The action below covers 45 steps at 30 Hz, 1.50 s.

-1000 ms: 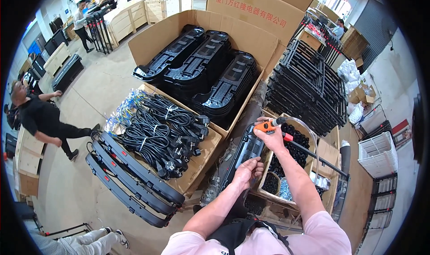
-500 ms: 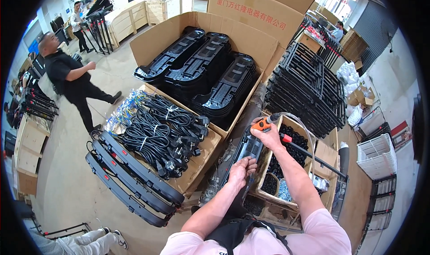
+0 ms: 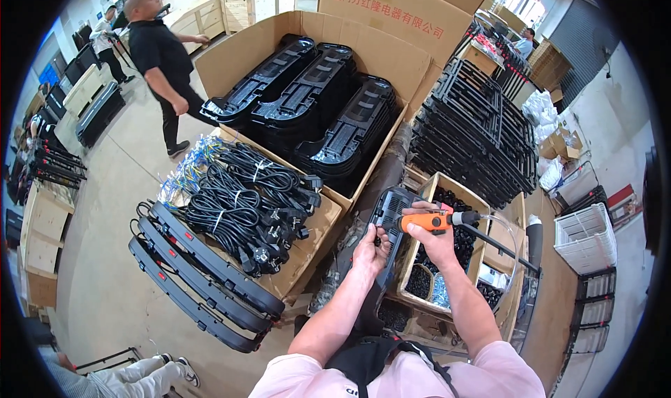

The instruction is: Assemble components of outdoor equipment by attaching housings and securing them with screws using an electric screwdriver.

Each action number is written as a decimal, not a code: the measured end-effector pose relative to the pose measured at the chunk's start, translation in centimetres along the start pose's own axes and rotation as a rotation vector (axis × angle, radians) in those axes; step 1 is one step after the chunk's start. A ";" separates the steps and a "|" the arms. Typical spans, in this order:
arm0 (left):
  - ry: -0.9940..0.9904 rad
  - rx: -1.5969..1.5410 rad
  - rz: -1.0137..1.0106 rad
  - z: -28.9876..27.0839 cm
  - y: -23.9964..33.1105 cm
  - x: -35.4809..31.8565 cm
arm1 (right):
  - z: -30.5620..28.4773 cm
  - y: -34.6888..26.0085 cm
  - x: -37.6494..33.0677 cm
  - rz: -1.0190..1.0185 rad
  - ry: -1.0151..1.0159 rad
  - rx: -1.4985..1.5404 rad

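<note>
My right hand (image 3: 435, 245) is wrapped round an orange power screwdriver (image 3: 436, 221), which lies sideways with its dark end and a clear hose to the right. Under and beside it is a long black plastic housing (image 3: 394, 201) with vent slots, lying lengthwise in front of me. My left hand (image 3: 370, 250) is at the left edge of the housing, fingers curled and pinched together. Small dark bits seem to show in its fingers, too small to name. The screwdriver's other end is hidden by the housing and fingers.
A wooden box (image 3: 426, 302) of black parts and screws stands to the right. Left are bundled black power cords (image 3: 231, 202) and curved black bars (image 3: 189, 272). Behind are a carton (image 3: 412, 66) of black shells and stacked black frames (image 3: 475, 132). A person (image 3: 161, 62) walks at far left.
My right hand has brought the screwdriver nearer and turned it sideways. My left hand has shifted slightly up and left along the housing. The person at left has walked farther right.
</note>
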State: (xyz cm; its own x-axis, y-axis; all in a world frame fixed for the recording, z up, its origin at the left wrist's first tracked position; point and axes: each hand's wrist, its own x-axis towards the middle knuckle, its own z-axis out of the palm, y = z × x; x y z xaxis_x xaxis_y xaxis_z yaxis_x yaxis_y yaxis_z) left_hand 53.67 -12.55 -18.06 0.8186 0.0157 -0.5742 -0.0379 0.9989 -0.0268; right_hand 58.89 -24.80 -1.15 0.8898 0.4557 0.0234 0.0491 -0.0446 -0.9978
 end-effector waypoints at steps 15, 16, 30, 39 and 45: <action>-0.152 0.028 -0.022 -0.3 0.3 -0.5 | -0.8 1.0 -0.7 0.017 0.020 0.009; -0.151 0.024 -0.020 -0.5 0.2 -0.6 | -0.7 1.0 -0.7 0.032 0.015 0.014; -0.111 0.439 -0.151 -0.3 -3.6 -4.3 | 0.0 5.1 2.7 -0.027 0.072 -0.042; -0.204 0.540 -0.201 -3.0 -3.9 -7.0 | 0.3 5.1 3.3 -0.017 0.016 -0.090; -0.173 0.617 -0.169 -4.0 -3.9 -7.2 | 0.9 5.2 3.9 -0.045 -0.002 -0.112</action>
State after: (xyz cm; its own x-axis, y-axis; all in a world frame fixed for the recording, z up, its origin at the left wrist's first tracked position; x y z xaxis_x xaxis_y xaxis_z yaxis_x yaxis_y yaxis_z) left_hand 45.59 -16.77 -17.11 0.8666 -0.1876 -0.4624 0.3920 0.8293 0.3982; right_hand 62.20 -22.46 -6.33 0.8847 0.4613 0.0679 0.1395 -0.1228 -0.9826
